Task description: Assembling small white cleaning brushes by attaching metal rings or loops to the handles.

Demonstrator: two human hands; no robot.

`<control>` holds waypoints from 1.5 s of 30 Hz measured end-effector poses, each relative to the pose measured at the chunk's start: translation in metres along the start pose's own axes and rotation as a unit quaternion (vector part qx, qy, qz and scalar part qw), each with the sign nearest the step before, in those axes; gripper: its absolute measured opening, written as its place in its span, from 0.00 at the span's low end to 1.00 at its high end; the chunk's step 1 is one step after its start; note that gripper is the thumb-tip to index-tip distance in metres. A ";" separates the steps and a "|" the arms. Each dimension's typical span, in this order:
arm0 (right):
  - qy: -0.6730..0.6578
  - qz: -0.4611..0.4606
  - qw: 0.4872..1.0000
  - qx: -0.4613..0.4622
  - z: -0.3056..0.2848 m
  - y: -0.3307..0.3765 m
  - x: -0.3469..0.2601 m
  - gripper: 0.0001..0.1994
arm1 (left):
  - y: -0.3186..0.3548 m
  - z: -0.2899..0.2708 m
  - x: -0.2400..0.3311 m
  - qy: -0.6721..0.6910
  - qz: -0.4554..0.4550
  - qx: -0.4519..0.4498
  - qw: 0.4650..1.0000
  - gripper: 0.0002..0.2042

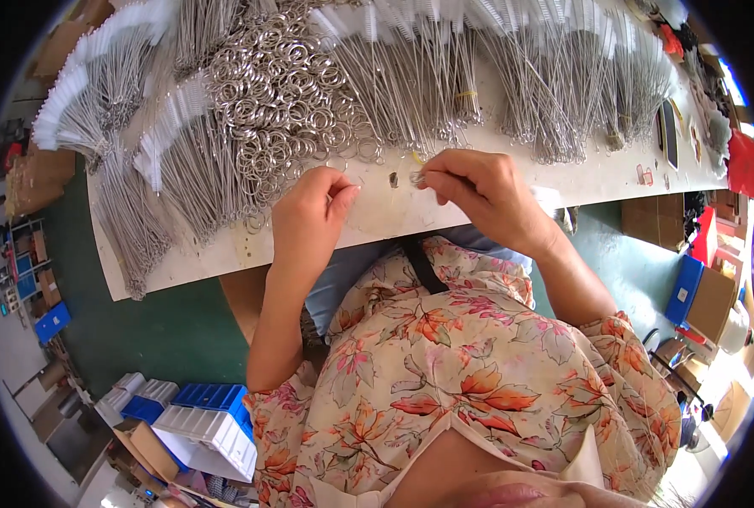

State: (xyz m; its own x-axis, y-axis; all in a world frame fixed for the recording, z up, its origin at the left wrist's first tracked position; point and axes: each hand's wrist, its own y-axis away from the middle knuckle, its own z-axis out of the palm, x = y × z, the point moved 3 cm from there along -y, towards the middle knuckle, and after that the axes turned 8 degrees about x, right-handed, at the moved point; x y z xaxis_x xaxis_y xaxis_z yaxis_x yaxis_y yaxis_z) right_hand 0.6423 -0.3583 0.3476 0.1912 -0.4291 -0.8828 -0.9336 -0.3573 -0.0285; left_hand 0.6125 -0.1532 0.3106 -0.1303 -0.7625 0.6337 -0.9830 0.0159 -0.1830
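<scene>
My left hand [308,216] is closed over the table's front edge, thumb and forefinger pinched together. What sits in that pinch, if anything, is too small to make out. Across from it, my right hand [491,193] is closed too, with a small shiny metal piece [418,179] at its fingertips; its exact kind is unclear. Just beyond my left hand lies a large heap of silver metal rings [267,93]. Thin wire brushes [402,93] with white bristle ends spread along the table behind my right hand. More wire brushes [187,161] lie left of the rings.
The white table [360,212] has its front edge close to my body. A dark flat phone-like object [668,134] lies at its right end. Blue and white plastic bins [208,432] stand on the green floor at lower left. Cardboard boxes [711,305] are at the right.
</scene>
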 end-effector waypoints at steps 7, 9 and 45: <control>-0.153 0.073 0.979 -0.111 0.003 -0.004 -0.019 0.10 | -0.001 -0.021 0.049 0.313 0.070 0.046 0.946 0.17; -0.162 0.092 0.973 -0.138 0.003 -0.003 -0.019 0.10 | -0.004 -0.024 0.060 0.246 0.151 0.090 0.953 0.14; -0.153 -0.184 0.970 0.040 0.015 -0.003 -0.050 0.05 | 0.007 0.013 0.042 0.850 -0.159 -0.058 0.499 0.10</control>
State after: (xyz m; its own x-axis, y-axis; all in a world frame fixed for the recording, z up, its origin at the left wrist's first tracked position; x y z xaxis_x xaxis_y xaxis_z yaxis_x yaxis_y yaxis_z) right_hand 0.6311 -0.3237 0.3850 0.4294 -0.0141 -0.9030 -0.8418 -0.3686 -0.3945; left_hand 0.6014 -0.1935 0.3260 0.2110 0.9100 0.3568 -0.9767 0.1822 0.1130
